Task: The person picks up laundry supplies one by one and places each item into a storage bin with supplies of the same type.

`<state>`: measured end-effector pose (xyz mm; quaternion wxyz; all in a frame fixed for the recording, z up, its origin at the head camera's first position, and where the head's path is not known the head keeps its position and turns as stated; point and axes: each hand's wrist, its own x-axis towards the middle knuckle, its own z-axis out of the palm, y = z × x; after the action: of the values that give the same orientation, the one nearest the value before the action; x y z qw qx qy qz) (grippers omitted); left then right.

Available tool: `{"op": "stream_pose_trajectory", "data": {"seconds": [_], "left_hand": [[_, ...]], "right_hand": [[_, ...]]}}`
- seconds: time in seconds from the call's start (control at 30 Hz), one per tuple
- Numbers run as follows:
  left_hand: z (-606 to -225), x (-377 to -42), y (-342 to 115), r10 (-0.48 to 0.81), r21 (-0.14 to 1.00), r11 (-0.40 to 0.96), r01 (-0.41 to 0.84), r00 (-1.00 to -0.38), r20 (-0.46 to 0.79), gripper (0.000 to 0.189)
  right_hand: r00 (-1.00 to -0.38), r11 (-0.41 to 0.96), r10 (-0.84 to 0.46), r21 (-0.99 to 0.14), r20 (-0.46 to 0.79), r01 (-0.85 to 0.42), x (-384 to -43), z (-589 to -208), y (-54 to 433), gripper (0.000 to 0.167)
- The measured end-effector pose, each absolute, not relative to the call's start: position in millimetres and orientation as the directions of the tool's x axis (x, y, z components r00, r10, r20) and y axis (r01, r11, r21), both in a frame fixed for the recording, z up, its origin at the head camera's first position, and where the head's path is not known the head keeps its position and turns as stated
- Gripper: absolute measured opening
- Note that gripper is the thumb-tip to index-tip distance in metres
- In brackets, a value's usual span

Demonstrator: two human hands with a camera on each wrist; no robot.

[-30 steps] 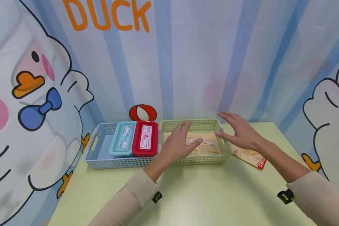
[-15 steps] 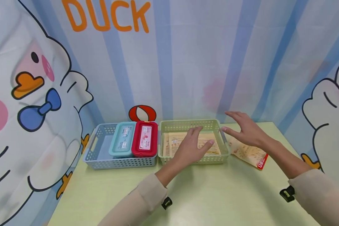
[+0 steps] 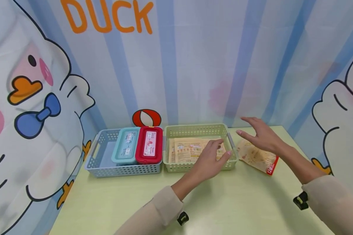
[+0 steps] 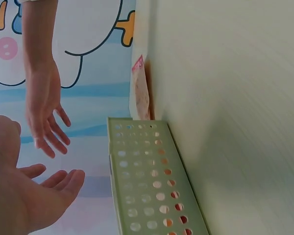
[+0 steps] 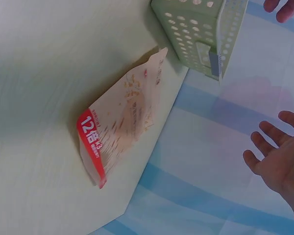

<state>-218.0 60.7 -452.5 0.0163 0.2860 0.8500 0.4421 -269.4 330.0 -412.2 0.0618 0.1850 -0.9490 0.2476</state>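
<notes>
My left hand (image 3: 209, 160) hovers over the front right part of the green basket (image 3: 176, 168), fingers loosely extended and holding nothing. Inside that basket lie flat beige packets (image 3: 184, 150), partly hidden behind the hand. Above the beige pouch with a red corner (image 3: 260, 160), my right hand (image 3: 263, 135) hangs in the air with its fingers spread, touching nothing. The pouch lies flat on the table just right of the green basket; the right wrist view shows its printed front (image 5: 122, 115).
Left of the green basket stands a blue basket (image 3: 126, 170). It holds a teal-lidded box (image 3: 126, 147) and a red-lidded box (image 3: 149, 146) side by side. A printed duck curtain (image 3: 200, 65) hangs behind the pale table (image 3: 106, 199).
My left hand has moved right across the green basket, uncovering the packets on its left side. The right hand has shifted slightly right. Baskets and pouch stay put.
</notes>
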Motion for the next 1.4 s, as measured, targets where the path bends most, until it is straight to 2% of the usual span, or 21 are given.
{"op": "stream_pose_trajectory", "data": {"seconds": [0.2, 0.43, 0.53, 0.9, 1.4], "left_hand": [[-452.6, -216.9, 74.4, 0.557, 0.809, 0.378, 0.451, -0.808, 0.19, 0.062], [-471.1, -206.1, 91.3, 0.69, 0.772, 0.357, 0.526, -0.706, 0.162, 0.067], [-480.5, -201.0, 99.2, 0.718, 0.764, 0.358, 0.537, -0.682, 0.143, 0.065], [-503.1, -194.0, 129.1, 0.663, 0.902, 0.308, 0.302, -0.748, 0.025, 0.07], [-525.4, -199.1, 153.6, 0.575, 0.949, 0.309, 0.067, -0.808, -0.13, 0.075]], "right_hand": [[-0.941, 0.803, -0.273, -0.491, 0.2, -0.337, -272.0, -419.8, 344.5, 0.074], [-0.955, 0.767, -0.218, -0.57, 0.201, -0.295, -277.6, -428.5, 363.3, 0.069], [-0.962, 0.767, -0.196, -0.581, 0.192, -0.272, -279.0, -431.1, 366.8, 0.069], [-0.981, 0.781, -0.145, -0.594, 0.127, -0.192, -283.0, -454.9, 378.4, 0.073], [-0.991, 0.83, -0.136, -0.545, -0.001, -0.114, -285.7, -486.4, 404.8, 0.079]]}}
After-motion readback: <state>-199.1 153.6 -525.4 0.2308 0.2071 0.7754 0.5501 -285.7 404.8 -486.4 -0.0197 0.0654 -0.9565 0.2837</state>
